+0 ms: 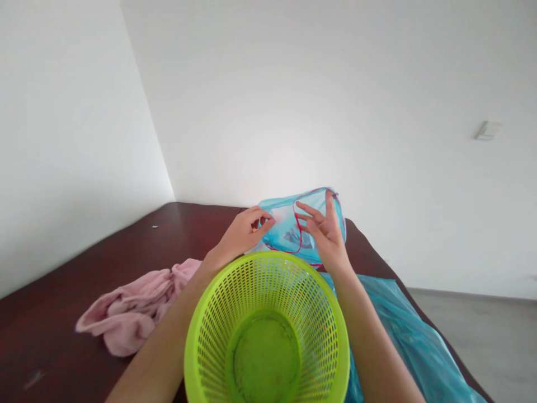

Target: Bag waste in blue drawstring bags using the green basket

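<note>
Two hands noted. Our left hand (242, 234) pinches the edge of one clear blue bag (285, 235) with red trim, over the far end of the dark table (84, 268); our right hand (325, 226) is spread, touching the bag. One green basket (323, 324) sits between our forearms, one pink towel (134, 308) left of it, one blue plastic sheet (403, 330) right of it.

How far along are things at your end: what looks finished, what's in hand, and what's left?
Nothing looks clearly finished: the lime-green perforated basket shows nothing inside. In hand: the left hand pinches a clear teal bag with red trim, and the right hand is spread open against it. Left: a pink towel and a teal plastic sheet lie apart from both hands.
</note>
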`<state>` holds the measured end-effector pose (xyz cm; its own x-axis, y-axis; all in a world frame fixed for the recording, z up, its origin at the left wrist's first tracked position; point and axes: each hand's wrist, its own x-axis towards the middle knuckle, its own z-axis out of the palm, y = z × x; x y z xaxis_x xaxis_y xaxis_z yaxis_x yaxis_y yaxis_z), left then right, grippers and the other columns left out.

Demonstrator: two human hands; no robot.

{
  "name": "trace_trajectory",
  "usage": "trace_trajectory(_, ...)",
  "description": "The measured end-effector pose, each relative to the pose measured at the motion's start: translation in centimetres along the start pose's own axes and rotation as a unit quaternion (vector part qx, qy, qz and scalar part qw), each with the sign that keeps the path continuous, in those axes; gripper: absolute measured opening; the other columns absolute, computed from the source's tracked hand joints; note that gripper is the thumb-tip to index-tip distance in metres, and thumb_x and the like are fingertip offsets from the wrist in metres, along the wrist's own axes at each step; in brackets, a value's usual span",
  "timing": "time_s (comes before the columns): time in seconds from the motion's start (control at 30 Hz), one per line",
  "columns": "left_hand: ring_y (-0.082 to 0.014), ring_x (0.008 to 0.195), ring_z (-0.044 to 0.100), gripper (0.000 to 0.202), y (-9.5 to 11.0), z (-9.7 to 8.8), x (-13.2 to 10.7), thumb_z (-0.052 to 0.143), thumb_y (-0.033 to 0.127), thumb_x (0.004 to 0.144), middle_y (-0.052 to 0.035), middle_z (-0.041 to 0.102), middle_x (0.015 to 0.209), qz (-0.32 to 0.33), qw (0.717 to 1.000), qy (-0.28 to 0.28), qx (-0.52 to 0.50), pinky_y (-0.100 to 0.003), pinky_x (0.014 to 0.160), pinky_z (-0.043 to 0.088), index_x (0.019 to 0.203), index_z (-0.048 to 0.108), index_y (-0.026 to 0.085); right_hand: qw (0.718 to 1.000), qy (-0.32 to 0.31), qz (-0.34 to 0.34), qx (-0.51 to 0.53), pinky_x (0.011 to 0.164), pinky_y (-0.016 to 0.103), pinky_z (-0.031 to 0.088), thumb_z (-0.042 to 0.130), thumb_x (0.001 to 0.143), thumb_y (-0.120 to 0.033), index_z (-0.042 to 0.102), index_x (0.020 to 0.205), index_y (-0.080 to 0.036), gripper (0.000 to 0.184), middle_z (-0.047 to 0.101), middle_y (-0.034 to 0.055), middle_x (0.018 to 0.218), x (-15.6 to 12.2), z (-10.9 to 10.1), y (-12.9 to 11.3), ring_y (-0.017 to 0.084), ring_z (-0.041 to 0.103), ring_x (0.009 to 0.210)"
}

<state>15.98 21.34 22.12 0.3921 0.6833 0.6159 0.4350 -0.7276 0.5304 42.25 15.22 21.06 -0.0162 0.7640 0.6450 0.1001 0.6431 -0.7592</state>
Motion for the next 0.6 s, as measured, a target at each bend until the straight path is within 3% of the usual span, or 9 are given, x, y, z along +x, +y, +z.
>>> trace_trajectory(0.1,-0.024,0.093,0.077,0.049,1.6,-0.6,-0.3,0.069,0.068,0.112,-0.0094,0.083,0.102,-0.025,0.98,-0.074,-0.181,-0.038,0.087,0.063,0.108,0.086,0.022,0.998,-0.047,-0.022,-0.044,0.132,0.062,0.058,0.059,0.117,-0.037,0.035,0.188,-0.047,0.076,0.07,0.0056,0.171,-0.1,0.3,0.6,0.03,0.068,0.157)
trace_trajectory(0.17,-0.0294,0.106,0.083,0.056,2.4,-1.0,-0.7,0.071,0.076,0.11,-0.0132,0.088,0.112,-0.053,0.942,-0.156,-0.294,-0.047,0.1,0.067,0.119,0.087,0.023,0.995,-0.073,-0.024,-0.06,0.139,0.064,0.051,0.06,0.118,-0.038,0.062,0.174,-0.048,0.057,0.071,0.0012,0.171,-0.3,0.4,0.9,0.03,0.066,0.159)
trace_trajectory(0.23,-0.0336,0.119,0.085,0.055,2.9,-1.1,-1.0,0.076,0.075,0.108,-0.0151,0.088,0.125,-0.08,0.905,-0.202,-0.365,-0.054,0.11,0.067,0.129,0.086,0.026,0.993,-0.097,-0.028,-0.069,0.143,0.065,0.045,0.06,0.119,-0.037,0.078,0.158,-0.05,0.044,0.076,-0.0031,0.164,-0.6,0.6,0.9,0.03,0.066,0.16)
trace_trajectory(0.33,-0.0341,0.124,0.086,0.046,2.5,-0.7,-1.3,0.082,0.067,0.108,-0.0149,0.086,0.138,-0.122,0.882,-0.188,-0.415,-0.056,0.111,0.069,0.131,0.082,0.027,0.99,-0.116,-0.031,-0.069,0.143,0.065,0.045,0.059,0.121,-0.037,0.085,0.146,-0.053,0.039,0.083,-0.0064,0.153,-0.9,0.9,0.3,0.029,0.071,0.155)
trace_trajectory(0.43,-0.032,0.128,0.085,0.037,1.4,0.0,-1.1,0.078,0.056,0.114,-0.0169,0.077,0.159,-0.158,0.88,-0.148,-0.422,-0.055,0.117,0.067,0.131,0.078,0.024,0.991,-0.1,-0.039,-0.083,0.143,0.065,0.045,0.057,0.122,-0.038,0.084,0.147,-0.053,0.039,0.082,-0.008,0.155,-1.1,1.0,-0.8,0.029,0.071,0.155)
trace_trajectory(0.5,-0.0317,0.133,0.083,0.035,0.6,0.4,-0.8,0.075,0.048,0.116,-0.018,0.066,0.173,-0.177,0.882,-0.101,-0.425,-0.057,0.122,0.065,0.143,0.073,0.024,0.989,-0.081,-0.053,-0.11,0.146,0.065,0.04,0.055,0.123,-0.037,0.079,0.155,-0.051,0.043,0.076,-0.0086,0.163,-1.2,0.8,-1.6,0.028,0.065,0.162)
trace_trajectory(0.6,-0.0327,0.14,0.08,0.056,-0.3,0.5,-0.3,0.069,0.045,0.118,-0.0181,0.057,0.182,-0.195,0.893,-0.022,-0.405,-0.06,0.121,0.065,0.17,0.055,0.032,0.984,-0.045,-0.088,-0.149,0.15,0.064,0.033,0.054,0.123,-0.035,0.069,0.166,-0.052,0.048,0.067,-0.0094,0.174,-1.2,0.3,-2.9,0.027,0.054,0.171)
